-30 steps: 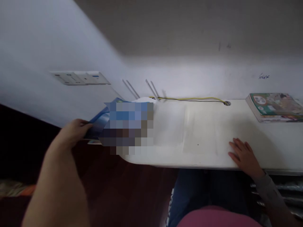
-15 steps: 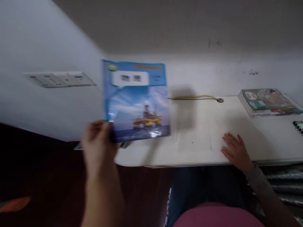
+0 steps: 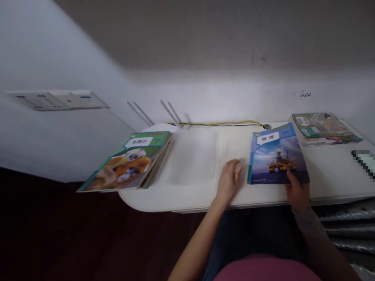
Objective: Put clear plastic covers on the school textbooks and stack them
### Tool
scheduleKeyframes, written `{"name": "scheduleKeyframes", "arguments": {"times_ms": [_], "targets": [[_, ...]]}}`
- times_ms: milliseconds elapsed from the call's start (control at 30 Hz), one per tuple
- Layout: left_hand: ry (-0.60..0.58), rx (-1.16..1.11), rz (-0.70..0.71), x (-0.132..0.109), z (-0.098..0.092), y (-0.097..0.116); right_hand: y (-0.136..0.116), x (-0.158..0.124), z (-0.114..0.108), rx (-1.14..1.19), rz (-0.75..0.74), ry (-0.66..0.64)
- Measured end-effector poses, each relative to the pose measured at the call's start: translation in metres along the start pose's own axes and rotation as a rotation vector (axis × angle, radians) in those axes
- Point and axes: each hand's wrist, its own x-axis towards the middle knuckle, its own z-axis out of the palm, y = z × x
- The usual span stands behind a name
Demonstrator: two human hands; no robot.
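Observation:
My right hand grips a blue textbook by its lower right corner, the thumb on the cover and the other fingers hidden beneath. The cover shows an oil rig at sea, and the book is slightly tilted over the desk. To its left is my left hand, loosely bent with fingers a little apart, holding nothing and not touching the book. A stack of textbooks with pandas on the top cover lies at the desk's left end, its corner jutting past the edge.
A second pile of books lies at the back right of the white desk. A dark-edged device, partly pixelated, is at the right. Yellow and black cables run along the wall from a white router. Sockets are on the left wall.
The blue textbook has passed from my left hand to my right and moved rightward, lower over the desk. My left hand has let go and come right. The panda-covered stack is now uncovered.

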Motion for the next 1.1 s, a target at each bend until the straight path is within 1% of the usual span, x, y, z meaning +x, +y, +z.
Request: {"name": "scheduleKeyframes", "arguments": {"times_ms": [33,67,100,133,167,233,300,400,500,600,667,700,767,833,900,967,1100], "targets": [[0.014,0.186,0.018,0.002,-0.009,-0.005,0.000,0.007,-0.011,0.055,0.050,0.066],[0.023,0.358,0.007,0.004,-0.016,-0.010,-0.002,0.015,-0.021,0.110,0.102,0.128],[0.010,0.500,-0.019,0.005,-0.022,-0.015,-0.004,0.023,-0.031,0.152,0.148,0.180],[-0.026,0.604,-0.045,0.005,-0.027,-0.020,-0.007,0.030,-0.040,0.163,0.169,0.199],[-0.069,0.675,-0.061,0.004,-0.029,-0.024,-0.011,0.037,-0.048,0.147,0.174,0.201],[-0.125,0.747,-0.060,0.001,-0.030,-0.029,-0.020,0.049,-0.057,0.030,0.145,0.168],[-0.135,0.769,-0.047,-0.001,-0.028,-0.031,-0.033,0.058,-0.058,-0.150,0.091,0.120],[-0.143,0.759,-0.047,-0.002,-0.024,-0.033,-0.058,0.068,-0.042,-0.397,-0.015,-0.017],[-0.147,0.750,-0.059,0.001,-0.023,-0.035,-0.084,0.074,-0.016,-0.562,-0.073,-0.242],[-0.154,0.726,-0.076,0.005,-0.026,-0.036,-0.098,0.077,0.005,-0.615,-0.118,-0.464],[-0.135,0.645,-0.116,0.008,-0.032,-0.037,-0.101,0.077,0.013,-0.607,-0.156,-0.557],[-0.111,0.574,-0.148,0.008,-0.036,-0.037,-0.100,0.077,0.015,-0.604,-0.165,-0.581],[-0.067,0.373,-0.224,0.006,-0.045,-0.036,-0.098,0.076,0.017,-0.609,-0.160,-0.588],[-0.042,0.160,-0.284,0.001,-0.053,-0.037,-0.097,0.075,0.019,-0.618,-0.153,-0.565],[-0.047,0.024,-0.319,-0.007,-0.057,-0.038,-0.097,0.071,0.023,-0.617,-0.167,-0.537],[-0.065,0.004,-0.343,-0.016,-0.058,-0.039,-0.100,0.067,0.032,-0.600,-0.204,-0.521],[-0.099,0.140,-0.353,-0.026,-0.057,-0.041,-0.103,0.057,0.053,-0.534,-0.329,-0.505]]}}
